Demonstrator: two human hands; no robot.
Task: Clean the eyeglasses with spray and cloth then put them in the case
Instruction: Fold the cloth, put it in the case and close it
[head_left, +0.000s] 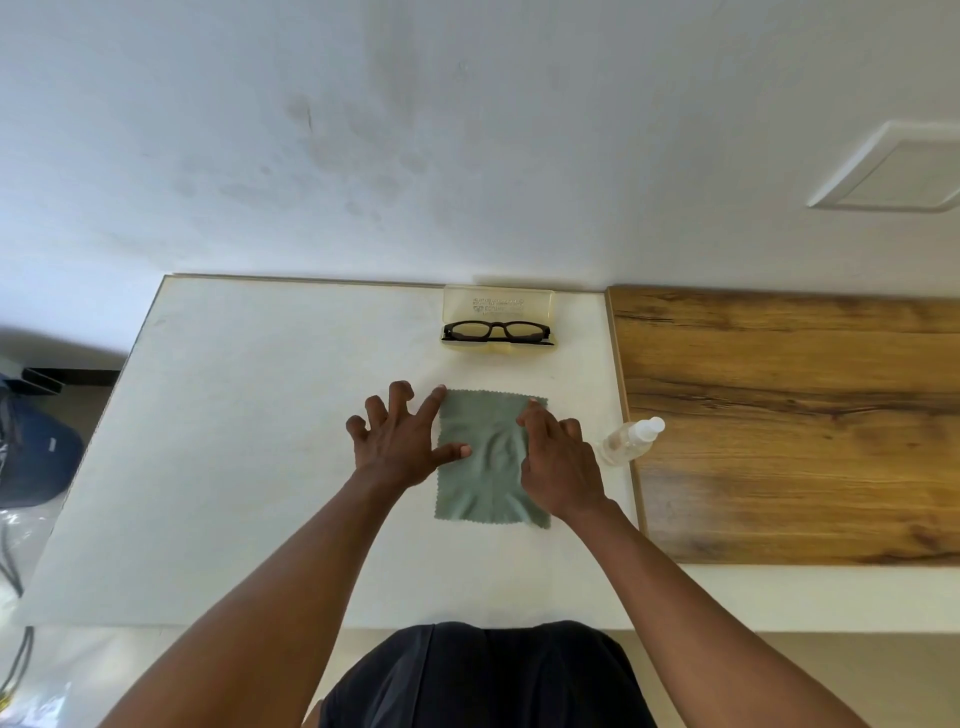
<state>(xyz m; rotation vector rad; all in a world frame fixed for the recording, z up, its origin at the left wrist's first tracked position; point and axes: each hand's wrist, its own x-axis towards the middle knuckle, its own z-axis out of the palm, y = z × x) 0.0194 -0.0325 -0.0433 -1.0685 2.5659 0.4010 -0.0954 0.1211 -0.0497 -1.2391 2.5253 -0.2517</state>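
Eyeglasses (496, 331) in case (500, 306) — bottle (629, 440) right

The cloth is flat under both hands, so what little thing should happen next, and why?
Probably the right hand should reach for the spray bottle lying just beside it. The cloth already lies spread flat, both hands hold nothing, and the glasses sit in the open case, apparently still to be cleaned.
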